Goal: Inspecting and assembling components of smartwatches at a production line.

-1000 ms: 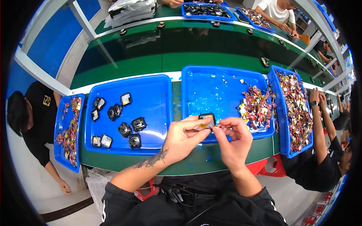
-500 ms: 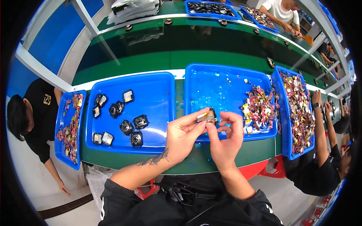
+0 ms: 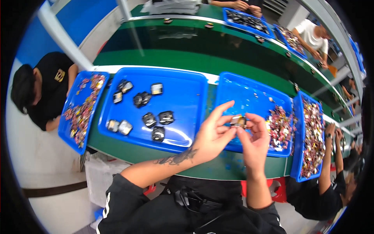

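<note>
We see one small dark-edged module in hand, held above the near part of the right blue tray. The left hand pinches it from the left between thumb and lower fingers, its index finger raised and spread away; the right hand pinches it from the other side with thumb and index finger.

As far as we can judge, the handling of this piece is under way rather than done — both hands are on it, and blur hides what they are working at. In the left blue tray lie scattered black modules, some showing pale squares and others only dark faces; whether these are finished or waiting, we cannot tell. Plenty of loose stuff is left: we see small pink-and-yellow parts heaped at the right end of the right blue tray, with similar heaps in the narrow left-hand tray and the narrow right-hand tray.

As for writing, we find a yellowish emblem on the black shirt of a co-worker at the left, and a white sleeve mark on the wearer's own black clothing. The pale squares may be labels — no lettering on them is legible to us.
</note>
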`<state>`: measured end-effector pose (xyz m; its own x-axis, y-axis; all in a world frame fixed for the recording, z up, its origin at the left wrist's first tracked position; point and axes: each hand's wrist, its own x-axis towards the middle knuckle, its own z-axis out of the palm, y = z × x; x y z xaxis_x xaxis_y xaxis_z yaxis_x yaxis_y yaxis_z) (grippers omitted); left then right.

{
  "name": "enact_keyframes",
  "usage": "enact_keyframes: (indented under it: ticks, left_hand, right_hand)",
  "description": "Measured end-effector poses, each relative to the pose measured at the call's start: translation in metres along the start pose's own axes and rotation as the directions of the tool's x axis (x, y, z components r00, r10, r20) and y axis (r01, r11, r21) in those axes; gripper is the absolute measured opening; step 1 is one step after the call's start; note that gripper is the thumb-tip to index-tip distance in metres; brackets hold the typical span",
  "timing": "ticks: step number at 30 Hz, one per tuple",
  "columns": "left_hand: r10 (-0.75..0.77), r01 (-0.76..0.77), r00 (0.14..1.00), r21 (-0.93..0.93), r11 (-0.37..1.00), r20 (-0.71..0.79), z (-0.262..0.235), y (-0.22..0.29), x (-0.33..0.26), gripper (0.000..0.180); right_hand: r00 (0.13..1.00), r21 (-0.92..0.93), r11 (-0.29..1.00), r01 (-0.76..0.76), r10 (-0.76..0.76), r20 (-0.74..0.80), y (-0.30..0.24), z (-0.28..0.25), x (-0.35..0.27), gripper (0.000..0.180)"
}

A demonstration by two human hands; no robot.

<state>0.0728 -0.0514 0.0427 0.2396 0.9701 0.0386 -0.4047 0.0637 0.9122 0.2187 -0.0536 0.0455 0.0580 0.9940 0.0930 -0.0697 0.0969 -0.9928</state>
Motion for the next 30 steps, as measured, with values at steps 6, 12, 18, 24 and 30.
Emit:
enact_keyframes:
  ticks: [6,12,18,24,30]
  left_hand:
    - [0.232,-0.108,0.961,0.978,-0.18,0.149,-0.091,0.059,-0.012,0.042]
    - [0.077,-0.05,0.994,0.962,-0.27,0.073,-0.119,0.05,-0.032,0.048]
    - [-0.024,0.102,0.984,0.451,0.887,-0.177,-0.1,0.049,0.007,0.04]
    - [-0.207,0.187,0.978,-0.522,0.832,0.019,-0.063,0.054,0.041,0.04]
    - [-0.22,0.234,0.971,-0.221,0.947,0.088,-0.021,0.035,0.051,0.039]
  right_hand:
    - [0.989,-0.246,0.968,-0.053,0.086,0.123,0.004,-0.026,0.156,0.041]
    - [0.987,-0.697,0.703,-0.138,0.156,-0.037,0.072,-0.03,0.269,0.047]
    - [0.988,-0.927,0.358,0.112,-0.137,0.066,0.029,-0.051,0.251,0.026]
    - [0.752,-0.666,0.4,0.629,-0.097,0.652,-0.05,-0.067,0.111,0.007]
    - [0.861,-0.862,0.205,0.463,0.129,0.493,-0.03,-0.118,0.025,0.015]
